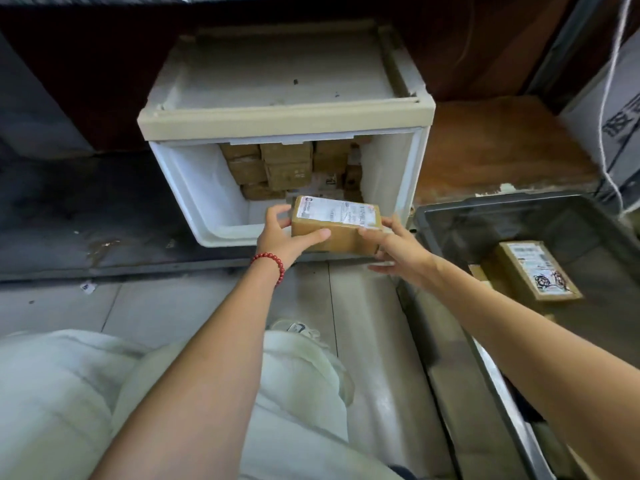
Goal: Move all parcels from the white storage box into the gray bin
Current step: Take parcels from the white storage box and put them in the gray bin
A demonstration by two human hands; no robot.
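Head view, looking down past both forearms. White storage box on its side on the floor, open front toward the camera, beige top frame above the opening. Inside, at the back, a stack of brown parcels, several layers high, filling the rear middle and right; front part of the box floor bare.

Just in front of the opening, one brown cardboard parcel held in the air, long side across, white shipping label facing up. Left hand on its left end: thumb along the near face, fingers curled over the far top edge, grip closed firmly on the parcel. Red bead bracelet on the left wrist. Right hand at the right end: index finger laid on the near top edge, remaining fingers spread loosely below and beside the corner, grip only partly closed, touching the parcel rather than wrapping it.

Gray bin to the right, beside the white box, its near left corner close to the right hand. Inside the bin, a labelled parcel lying flat, label up, with another brown parcel partly showing beneath it.

White cord hanging at far right. Light trousers at bottom left, pale tiled floor between.
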